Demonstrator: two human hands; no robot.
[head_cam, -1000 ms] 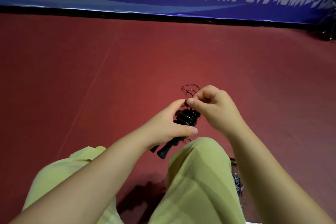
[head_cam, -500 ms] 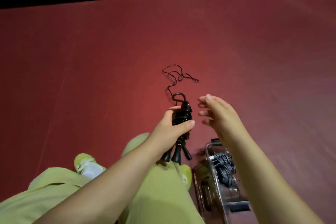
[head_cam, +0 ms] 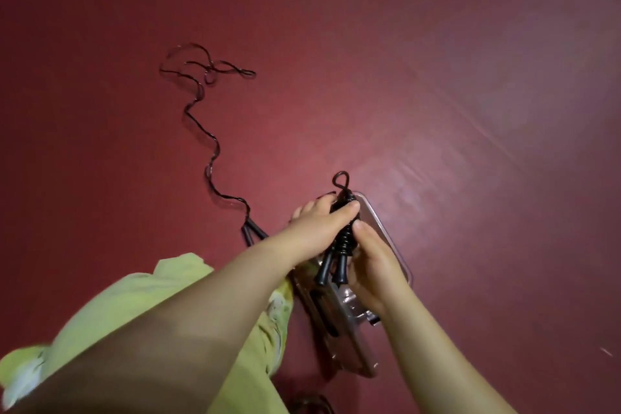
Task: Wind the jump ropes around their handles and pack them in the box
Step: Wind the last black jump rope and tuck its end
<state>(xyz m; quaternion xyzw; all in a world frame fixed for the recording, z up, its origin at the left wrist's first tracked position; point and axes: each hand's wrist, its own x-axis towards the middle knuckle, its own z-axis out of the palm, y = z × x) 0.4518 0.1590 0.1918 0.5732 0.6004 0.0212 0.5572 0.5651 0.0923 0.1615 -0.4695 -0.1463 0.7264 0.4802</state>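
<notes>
A black jump rope wound around its two handles (head_cam: 343, 239) is held over a clear plastic box (head_cam: 376, 222) on the red floor. My left hand (head_cam: 319, 222) grips the bundle's upper part, thumb across the coils. My right hand (head_cam: 369, 265) holds the lower part near the handle ends, over the box. A small loop of rope sticks up from the bundle's top. A second black jump rope (head_cam: 208, 131) lies unwound on the floor to the left, its two handles (head_cam: 252, 233) close to my left wrist.
My legs in yellow-green trousers (head_cam: 188, 299) fill the lower left. The box's hinged lid (head_cam: 336, 339) lies open beside my leg. Red floor (head_cam: 470, 111) stretches all around. A dark object (head_cam: 312, 405) shows at the bottom edge.
My view tipped down and right. Both hands carried the wound bundle down over the box. My right hand, open half a second ago, now holds the bundle's lower part.
</notes>
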